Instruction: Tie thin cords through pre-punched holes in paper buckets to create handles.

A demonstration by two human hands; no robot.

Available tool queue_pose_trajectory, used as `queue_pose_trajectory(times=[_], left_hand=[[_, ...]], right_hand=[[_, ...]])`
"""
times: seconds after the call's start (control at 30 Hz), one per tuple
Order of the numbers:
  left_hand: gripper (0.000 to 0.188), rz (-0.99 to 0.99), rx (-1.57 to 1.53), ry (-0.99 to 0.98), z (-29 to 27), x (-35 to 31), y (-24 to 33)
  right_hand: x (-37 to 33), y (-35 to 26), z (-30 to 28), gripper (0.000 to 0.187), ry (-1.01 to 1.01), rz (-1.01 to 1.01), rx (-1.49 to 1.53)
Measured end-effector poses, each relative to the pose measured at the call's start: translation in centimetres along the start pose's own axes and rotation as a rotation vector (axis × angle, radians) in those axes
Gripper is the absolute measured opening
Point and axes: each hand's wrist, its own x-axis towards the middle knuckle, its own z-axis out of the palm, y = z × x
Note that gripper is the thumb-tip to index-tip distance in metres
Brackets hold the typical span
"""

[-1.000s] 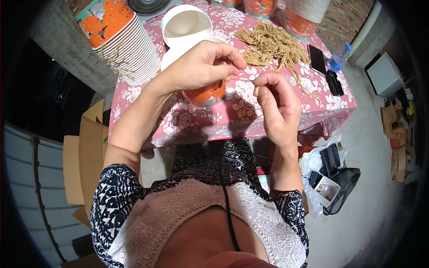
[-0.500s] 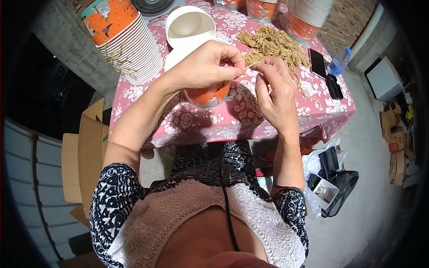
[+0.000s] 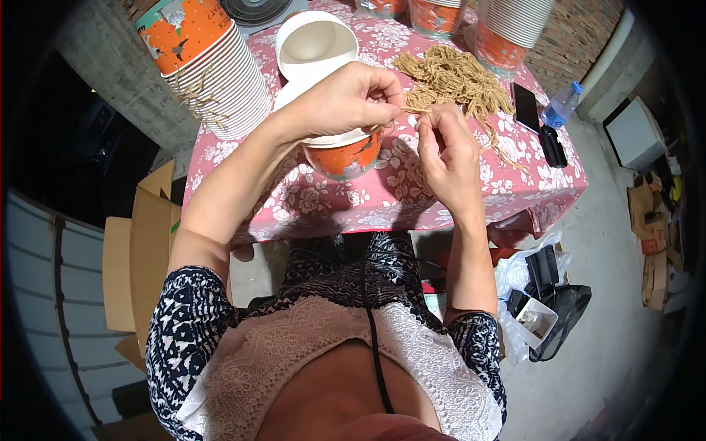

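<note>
A short length of tan twine runs between my two hands above the table. My left hand is closed, pinching one end between thumb and fingertips over an orange paper bucket with a white rim. On the other end, my right hand is closed with thumb and index finger together. Behind the right hand lies a loose heap of the same tan twine, with strands trailing toward the table's near right. My left hand and forearm hide much of the bucket's top.
Left stands a tall leaning stack of paper buckets with twine pieces on its side. A white bucket lies tipped behind my left hand. A phone, a water bottle and a black case sit at the right edge of the flowered tablecloth.
My right hand has curled its fingers in closer around the twine and dropped slightly. The left hand keeps its pinch, almost in the same place.
</note>
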Motion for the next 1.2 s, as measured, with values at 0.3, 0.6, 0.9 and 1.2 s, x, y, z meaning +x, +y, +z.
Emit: queue_pose_trajectory(times=[0.3,0.6,0.9,1.2], left_hand=[[0.006,0.027,-0.038,-0.05,0.3,0.3,0.2],[0.004,-0.022,-0.004,-0.048,-0.1,0.5,0.0],[0.003,-0.014,0.026,-0.017,0.4,1.3,-0.5],[0.008,-0.05,0.074,-0.088,0.4,1.0,0.4]], right_hand=[[0.2,-0.6,0.1,0.01,-0.003,0.082,0.061],[0.2,0.0,0.5,0.003,0.05,0.045,0.037],[-2.1,-0.4,0.7,0.004,-0.065,0.053,0.063],[-1.2,-0.5,1.3,0.018,0.09,0.467,0.56]])
